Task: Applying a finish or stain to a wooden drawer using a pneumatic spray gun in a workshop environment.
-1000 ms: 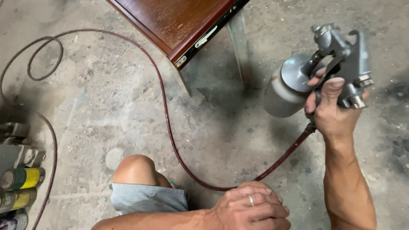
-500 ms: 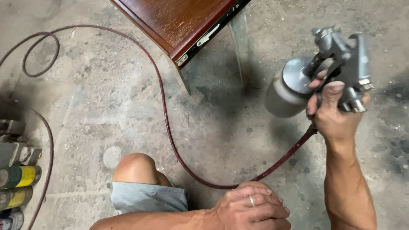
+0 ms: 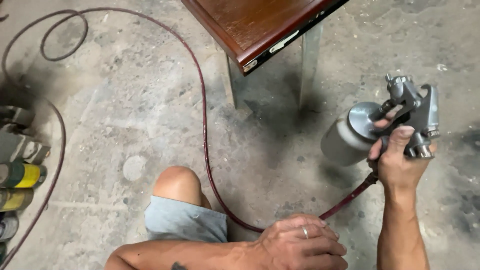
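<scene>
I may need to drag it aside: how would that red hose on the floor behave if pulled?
The red hose lies in loose curves and a loop, so it is probably floppy. It joins the spray gun in the right hand, so pulling would likely tug that.

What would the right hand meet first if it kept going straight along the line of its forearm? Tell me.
Probably nothing close: the right hand, gripping the spray gun, points up-frame over bare floor. The table lies off to the left, though depth is unclear.

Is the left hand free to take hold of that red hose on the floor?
Probably yes: the left hand rests right beside the red hose, holds nothing visible, and nothing lies between them.
</scene>
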